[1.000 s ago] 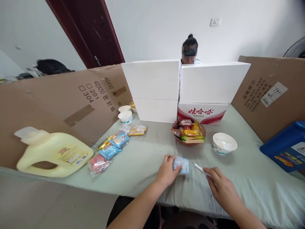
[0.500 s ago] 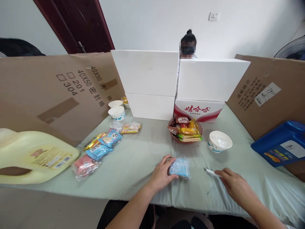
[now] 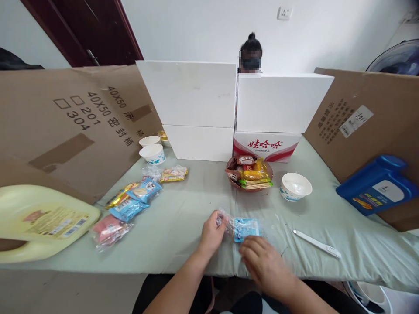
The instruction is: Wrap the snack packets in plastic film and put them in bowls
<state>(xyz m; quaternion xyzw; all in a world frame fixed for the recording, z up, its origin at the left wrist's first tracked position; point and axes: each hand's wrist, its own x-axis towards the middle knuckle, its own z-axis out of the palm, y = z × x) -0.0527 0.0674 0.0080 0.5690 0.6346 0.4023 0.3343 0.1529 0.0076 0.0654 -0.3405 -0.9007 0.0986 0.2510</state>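
Observation:
In front of me lies a blue packet [image 3: 246,229] in clear crinkled plastic. My left hand [image 3: 213,231] pinches the left end of that plastic between thumb and fingers. My right hand [image 3: 266,261] is at the packet's near edge, its fingers bent and smeared by motion; whether it grips anything is hidden. To the right, a slim white utility knife [image 3: 317,243] rests on the cloth, out of both hands. Beyond the packet stands a brown bowl [image 3: 250,188] of wrapped snacks, with a white paper bowl [image 3: 296,186] beside it.
Snack packets [image 3: 129,209] lie at left near a big yellow jug [image 3: 49,224]. Two paper bowls [image 3: 152,154] stand behind them. White boxes [image 3: 199,96] and cardboard walls [image 3: 81,117] surround the table. A blue bottle [image 3: 376,185] leans at right. A person [image 3: 251,54] is behind the boxes.
My right hand has let go of the utility knife and moved left to the packet. My left hand has shifted from the packet's side to pinching its clear plastic. The view has turned slightly.

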